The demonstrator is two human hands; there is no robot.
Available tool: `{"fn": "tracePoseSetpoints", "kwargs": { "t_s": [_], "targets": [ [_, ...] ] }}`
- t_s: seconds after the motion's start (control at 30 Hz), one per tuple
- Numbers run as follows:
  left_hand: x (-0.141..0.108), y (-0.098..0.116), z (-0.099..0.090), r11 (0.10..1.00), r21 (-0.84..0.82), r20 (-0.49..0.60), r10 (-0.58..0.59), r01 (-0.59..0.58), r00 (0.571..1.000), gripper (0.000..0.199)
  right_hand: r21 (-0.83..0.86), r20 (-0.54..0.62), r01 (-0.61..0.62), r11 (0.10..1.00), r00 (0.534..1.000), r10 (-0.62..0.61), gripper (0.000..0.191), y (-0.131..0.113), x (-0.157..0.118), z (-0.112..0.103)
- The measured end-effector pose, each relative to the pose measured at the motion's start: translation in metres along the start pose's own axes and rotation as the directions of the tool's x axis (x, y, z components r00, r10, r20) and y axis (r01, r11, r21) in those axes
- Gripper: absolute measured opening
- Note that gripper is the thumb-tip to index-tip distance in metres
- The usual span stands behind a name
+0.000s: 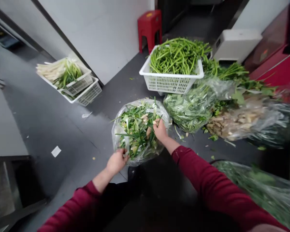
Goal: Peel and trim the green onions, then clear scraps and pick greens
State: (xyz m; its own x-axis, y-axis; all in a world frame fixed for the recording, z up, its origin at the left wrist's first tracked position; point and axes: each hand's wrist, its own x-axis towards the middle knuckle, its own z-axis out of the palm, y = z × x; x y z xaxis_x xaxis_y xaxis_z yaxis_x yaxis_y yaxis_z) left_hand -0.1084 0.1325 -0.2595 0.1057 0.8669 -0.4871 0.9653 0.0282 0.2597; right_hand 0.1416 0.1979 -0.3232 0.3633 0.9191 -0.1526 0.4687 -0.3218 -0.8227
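Note:
In front of me on the floor is a clear plastic bag (116, 129), its mouth wide, full of green vegetable trimmings (137, 129) with some pale and brown pieces mixed in. My left hand (117, 161) is closed on the near left edge of the bag, fingers pinching the plastic. Over the right side of the trimmings, my right hand (160, 130) has its fingers curled together. Small bits show at its fingertips, but I cannot make out what they are or whether the hand also grips the bag's rim.
Beyond the bag stands a white basket (172, 82) of green stalks. Stacked baskets (89, 93) with spring onions (62, 72) are at left. Filled plastic bags (193, 109) lie at right, another bag (261, 183) nearer me. A red stool (149, 24) stands by the wall.

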Motion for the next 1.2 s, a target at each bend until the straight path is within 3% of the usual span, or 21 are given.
{"fn": "tracePoseSetpoints", "kwargs": {
  "t_s": [0.1,0.2,0.27,0.37,0.4,0.43,0.47,0.5,0.57,0.63,0.7,0.83,0.87,0.9,0.93,1.0,1.03,1.1,1.2],
  "targets": [
    [0.014,-0.016,0.021,0.997,0.045,0.029,-0.07,0.069,0.997,0.051,-0.288,0.22,0.052,0.956,0.975,0.013,0.036,-0.007,-0.001,0.028],
    [0.038,-0.023,0.027,0.994,-0.086,0.029,-0.064,0.067,0.998,0.03,-0.445,0.4,0.191,0.875,0.917,0.004,0.032,-0.008,-0.02,0.057],
    [0.044,-0.022,0.021,0.982,-0.185,0.034,-0.033,0.039,0.999,0.015,-0.473,0.445,0.237,0.849,0.895,-0.002,0.033,-0.009,-0.033,0.072],
    [0.03,-0.014,-0.002,0.916,-0.401,0.058,0.043,-0.016,0.997,0.019,-0.505,0.511,0.333,0.796,0.859,-0.035,0.035,-0.019,-0.041,0.088],
    [0.018,-0.012,-0.012,0.848,-0.53,0.069,0.083,-0.034,0.994,0.021,-0.508,0.538,0.371,0.777,0.841,-0.05,0.036,-0.024,-0.041,0.093],
    [0.004,-0.01,-0.024,0.673,-0.739,0.071,0.138,-0.041,0.988,0.021,-0.506,0.568,0.409,0.76,0.821,-0.064,0.037,-0.029,-0.042,0.098],
    [-0.012,-0.009,-0.035,0.426,-0.904,0.069,0.175,-0.013,0.982,0.019,-0.5,0.599,0.446,0.743,0.797,-0.075,0.038,-0.035,-0.044,0.104],
    [-0.029,-0.009,-0.046,0.228,-0.973,0.086,0.18,0.044,0.98,0.018,-0.491,0.631,0.48,0.727,0.771,-0.084,0.041,-0.039,-0.046,0.11],
    [-0.056,-0.012,-0.064,-0.02,-0.996,0.078,0.118,0.081,0.99,0.017,-0.465,0.694,0.542,0.7,0.714,-0.092,0.048,-0.046,-0.052,0.121],
    [-0.069,-0.016,-0.075,-0.154,-0.988,0.004,0.054,0.012,0.999,0.015,-0.429,0.759,0.594,0.681,0.646,-0.085,0.053,-0.049,-0.056,0.128],
    [-0.07,-0.02,-0.082,-0.218,-0.975,-0.037,0.0,-0.036,0.999,0.017,-0.394,0.812,0.625,0.674,0.58,-0.063,0.053,-0.051,-0.055,0.124],
    [-0.055,-0.022,-0.088,-0.249,-0.968,0.044,-0.089,0.02,0.995,0.021,-0.347,0.866,0.644,0.682,0.498,-0.03,0.055,-0.058,-0.025,0.08],
    [-0.052,-0.022,-0.088,-0.241,-0.969,0.072,-0.097,0.047,0.993,0.021,-0.355,0.857,0.628,0.693,0.514,-0.028,0.053,-0.06,-0.012,0.063],
    [-0.051,-0.022,-0.088,-0.23,-0.971,0.097,-0.099,0.072,0.99,0.022,-0.387,0.825,0.596,0.703,0.564,-0.023,0.047,-0.061,0.003,0.047],
    [-0.05,-0.021,-0.088,-0.221,-0.971,0.114,-0.104,0.089,0.988,0.022,-0.452,0.757,0.541,0.709,0.653,-0.017,0.038,-0.061,0.02,0.031],
    [-0.051,-0.018,-0.088,-0.218,-0.971,0.125,-0.134,0.094,0.983,0.025,-0.634,0.489,0.354,0.688,0.872,0.002,0.032,-0.053,0.053,0.006],
    [-0.052,-0.016,-0.088,-0.218,-0.972,0.125,-0.153,0.09,0.98,0.026,-0.706,0.336,0.248,0.663,0.942,0.005,0.033,-0.046,0.069,-0.002],
    [-0.052,-0.01,-0.089,-0.219,-0.972,0.129,-0.185,0.087,0.974,0.028,-0.767,0.19,0.12,0.631,0.981,0.045,0.038,-0.028,0.092,-0.008],
    [-0.05,-0.001,-0.09,-0.214,-0.963,0.209,-0.212,0.163,0.955,0.031,-0.755,0.262,0.111,0.647,0.954,0.143,0.037,-0.001,0.102,-0.003]
  ]
}}
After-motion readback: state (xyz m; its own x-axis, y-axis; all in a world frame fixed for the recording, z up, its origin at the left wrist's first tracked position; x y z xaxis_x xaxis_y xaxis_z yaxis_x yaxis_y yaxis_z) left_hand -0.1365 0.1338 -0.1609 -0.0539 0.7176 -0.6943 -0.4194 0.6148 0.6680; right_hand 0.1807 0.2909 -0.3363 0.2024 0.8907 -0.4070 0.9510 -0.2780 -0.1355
